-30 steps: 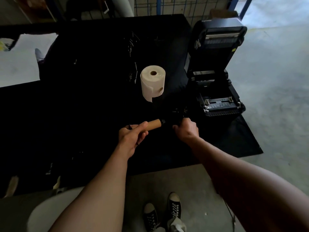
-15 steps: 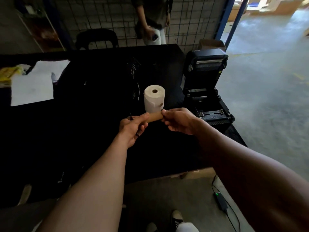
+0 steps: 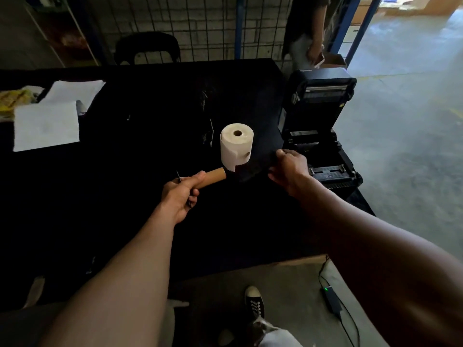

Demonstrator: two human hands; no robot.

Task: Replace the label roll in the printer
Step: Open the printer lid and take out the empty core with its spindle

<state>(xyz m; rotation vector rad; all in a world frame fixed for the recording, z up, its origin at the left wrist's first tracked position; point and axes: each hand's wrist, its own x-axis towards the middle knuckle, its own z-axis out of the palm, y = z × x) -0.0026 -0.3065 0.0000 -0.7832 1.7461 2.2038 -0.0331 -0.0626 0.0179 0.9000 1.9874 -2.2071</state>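
Nearest, a grey concrete floor point(image 3: 413, 159) shows below the near edge of the table point(image 3: 125, 221), with a black sneaker point(image 3: 255, 303) on it and a small power adapter point(image 3: 332, 298) with a green light, its cable trailing toward the bottom right.

The table is covered in black cloth. Over its near middle the left hand point(image 3: 180, 194) is closed around a brown cardboard core point(image 3: 213, 177), whose free end points right toward the right hand. The right hand point(image 3: 288, 169) is curled around a dark object point(image 3: 250, 169) just beside the core's end; what that object is cannot be told against the black cloth.

Just beyond the hands a full white label roll point(image 3: 236, 145) stands on end, hole up, a loose flap hanging at its near side. The printer point(image 3: 318, 136) sits at the table's right edge with its lid raised upright and its bay open. White paper sheets point(image 3: 47, 123) lie at the far left edge.

Past the far edge stand a dark chair point(image 3: 147, 47), a wire mesh partition point(image 3: 200, 23) with blue posts, and a standing person point(image 3: 307, 28) holding something small.

Half a second ago both hands met at the core; now the right hand has come away to the right with the dark object, and the core's end is bare. The left hand keeps its hold on the core.
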